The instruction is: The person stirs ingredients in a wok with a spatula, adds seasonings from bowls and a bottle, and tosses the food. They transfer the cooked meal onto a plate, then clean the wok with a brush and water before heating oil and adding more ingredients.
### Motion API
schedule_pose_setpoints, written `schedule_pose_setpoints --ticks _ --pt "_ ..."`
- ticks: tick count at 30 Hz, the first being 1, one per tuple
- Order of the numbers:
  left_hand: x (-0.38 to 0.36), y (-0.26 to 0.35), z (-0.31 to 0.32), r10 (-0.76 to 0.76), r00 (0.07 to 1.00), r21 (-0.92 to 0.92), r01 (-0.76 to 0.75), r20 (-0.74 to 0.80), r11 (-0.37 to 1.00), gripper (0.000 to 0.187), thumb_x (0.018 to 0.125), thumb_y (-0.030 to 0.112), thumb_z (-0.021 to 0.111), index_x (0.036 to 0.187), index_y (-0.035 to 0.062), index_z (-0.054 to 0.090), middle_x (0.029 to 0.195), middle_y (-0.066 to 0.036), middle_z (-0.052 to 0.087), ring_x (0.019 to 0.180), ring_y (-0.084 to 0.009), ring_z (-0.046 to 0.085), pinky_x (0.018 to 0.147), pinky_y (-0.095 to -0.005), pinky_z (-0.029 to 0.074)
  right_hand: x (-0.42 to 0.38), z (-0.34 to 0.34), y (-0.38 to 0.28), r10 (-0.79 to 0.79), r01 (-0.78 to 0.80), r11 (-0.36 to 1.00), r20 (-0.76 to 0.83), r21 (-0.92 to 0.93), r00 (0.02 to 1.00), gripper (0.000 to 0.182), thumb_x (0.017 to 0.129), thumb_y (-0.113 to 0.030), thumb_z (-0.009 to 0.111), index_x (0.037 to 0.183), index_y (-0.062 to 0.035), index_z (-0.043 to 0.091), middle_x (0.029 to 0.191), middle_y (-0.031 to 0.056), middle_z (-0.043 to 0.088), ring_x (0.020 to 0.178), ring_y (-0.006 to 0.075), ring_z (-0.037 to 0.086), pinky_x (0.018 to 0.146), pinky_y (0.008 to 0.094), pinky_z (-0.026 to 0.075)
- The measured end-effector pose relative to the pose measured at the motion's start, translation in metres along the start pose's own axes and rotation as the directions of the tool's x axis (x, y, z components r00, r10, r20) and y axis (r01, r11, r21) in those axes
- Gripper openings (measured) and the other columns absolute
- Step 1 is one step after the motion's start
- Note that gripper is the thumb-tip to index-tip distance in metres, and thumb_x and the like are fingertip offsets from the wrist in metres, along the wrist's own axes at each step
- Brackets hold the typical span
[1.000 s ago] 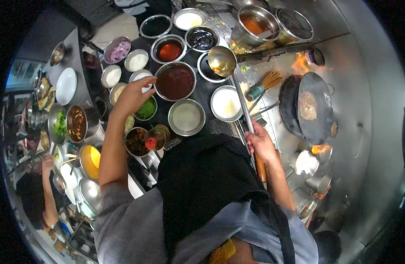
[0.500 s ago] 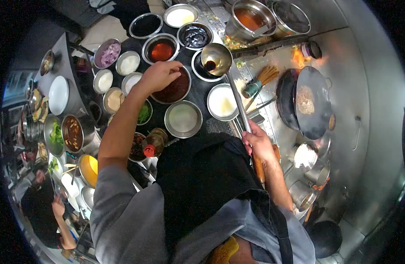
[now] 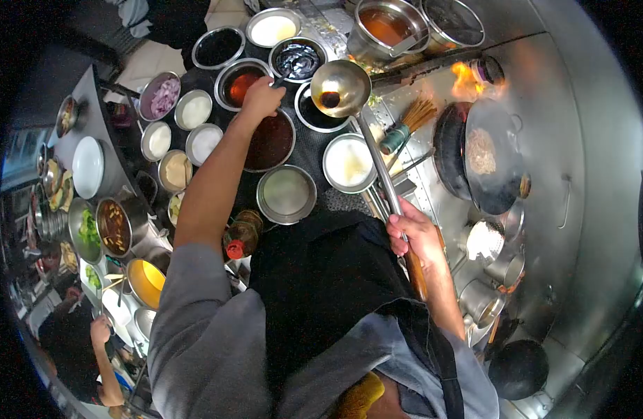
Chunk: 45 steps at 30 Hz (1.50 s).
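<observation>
My right hand [image 3: 416,236] is wrapped around the wooden-ended handle of a long ladle [image 3: 342,87]. A little dark liquid lies in the ladle's bowl, which hangs over the sauce bowls. My left hand [image 3: 263,100] reaches over a bowl of dark red sauce [image 3: 272,143], its fingers closed at the end of a spoon handle [image 3: 279,79]. That spoon leans in a bowl of glossy black sauce [image 3: 298,59]; its head is hidden. Beside it are a bowl of reddish liquid [image 3: 239,84] and a bowl of dark liquid [image 3: 318,112].
On the right, a smoking wok [image 3: 492,157] holds pale food, with flames [image 3: 467,80] behind it. A bamboo brush [image 3: 405,129] lies between. A red-capped bottle [image 3: 242,236] stands close to my body. A co-worker's arm [image 3: 105,356] shows at lower left.
My left hand has moved away from over the dark red sauce, up to the spoon handle at the black sauce. The ladle has shifted slightly left, still in my right hand.
</observation>
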<state>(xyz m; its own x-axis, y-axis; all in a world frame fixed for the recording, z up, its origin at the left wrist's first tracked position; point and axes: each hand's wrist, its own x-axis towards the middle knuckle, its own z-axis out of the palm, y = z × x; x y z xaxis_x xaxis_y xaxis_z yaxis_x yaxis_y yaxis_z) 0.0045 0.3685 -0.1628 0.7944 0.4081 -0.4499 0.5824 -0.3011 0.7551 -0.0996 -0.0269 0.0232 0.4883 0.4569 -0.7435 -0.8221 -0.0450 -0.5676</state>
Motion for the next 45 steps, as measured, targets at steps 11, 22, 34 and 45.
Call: schedule_pose_setpoints --ticks 11,22,34,45 --pt "0.042 -0.001 0.039 -0.157 0.969 -0.825 -0.073 -0.193 0.560 0.031 0.095 0.013 0.059 0.122 -0.0016 0.056 0.099 -0.010 0.064 0.082 -0.0194 0.065 0.066 -0.0331 0.058 0.047 0.016 -0.025 -0.105 0.105 0.994 -0.033 0.004 0.994 0.050 0.094 -0.010 0.056 0.143 -0.0087 0.044 0.067 -0.0003 0.048 0.042 0.0081 0.042 0.039 0.0228 0.037" --pt "0.016 0.010 0.017 -0.004 0.956 -0.761 -0.230 -0.292 0.606 0.026 0.099 0.011 0.050 0.118 -0.0038 0.060 0.088 -0.011 0.066 0.073 -0.0196 0.066 0.066 -0.0305 0.057 0.114 0.034 -0.048 -0.172 0.165 0.944 -0.002 -0.285 0.985 0.034 0.093 -0.007 0.053 0.127 -0.0054 0.051 0.065 -0.0028 0.049 0.043 0.0063 0.042 0.039 0.0225 0.035" --pt "0.005 -0.004 0.024 0.689 0.702 0.561 -0.502 -0.181 0.659 0.028 0.086 0.017 0.065 0.111 0.0063 0.069 0.105 -0.017 0.069 0.099 -0.0353 0.065 0.087 -0.0445 0.052 -0.010 0.011 -0.040 -0.176 0.043 0.881 0.241 0.471 0.954 0.045 0.099 -0.011 0.049 0.142 -0.0039 0.042 0.066 -0.0016 0.043 0.042 0.0055 0.037 0.037 0.0219 0.032" --pt "-0.173 0.115 -0.009 0.823 0.560 0.611 -0.685 0.094 0.396 0.029 0.084 0.012 0.069 0.113 0.0057 0.068 0.113 -0.013 0.068 0.106 -0.0332 0.061 0.092 -0.0426 0.046 -0.113 -0.113 0.006 -0.624 0.661 0.740 -0.494 -0.123 0.606 0.051 0.097 -0.008 0.051 0.145 -0.0043 0.034 0.064 -0.0005 0.044 0.039 0.0069 0.038 0.036 0.0208 0.032"
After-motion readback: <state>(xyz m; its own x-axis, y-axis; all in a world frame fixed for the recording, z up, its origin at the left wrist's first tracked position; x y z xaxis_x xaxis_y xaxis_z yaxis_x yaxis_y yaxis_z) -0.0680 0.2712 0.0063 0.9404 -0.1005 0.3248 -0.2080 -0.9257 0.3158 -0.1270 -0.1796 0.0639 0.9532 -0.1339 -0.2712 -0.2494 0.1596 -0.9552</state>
